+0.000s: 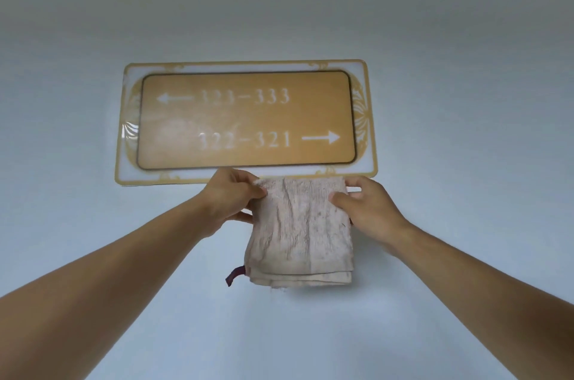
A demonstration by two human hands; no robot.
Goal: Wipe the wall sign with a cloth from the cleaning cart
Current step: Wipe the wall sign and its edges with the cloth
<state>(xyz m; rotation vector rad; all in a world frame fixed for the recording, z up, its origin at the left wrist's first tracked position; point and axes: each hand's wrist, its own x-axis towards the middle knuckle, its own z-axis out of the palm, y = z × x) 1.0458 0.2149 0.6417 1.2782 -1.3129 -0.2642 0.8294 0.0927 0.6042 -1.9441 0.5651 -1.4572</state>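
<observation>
A gold wall sign with a clear ornate border hangs on the wall ahead, showing room numbers and two arrows. Just below its bottom edge I hold a folded, stained beige cloth with a small dark red tag at its lower left corner. My left hand pinches the cloth's upper left corner. The upper right corner is gripped by my right hand. The cloth hangs down between both hands, its top edge level with the sign's lower border.
A plain pale wall fills the whole view around the sign. The cleaning cart is not in view.
</observation>
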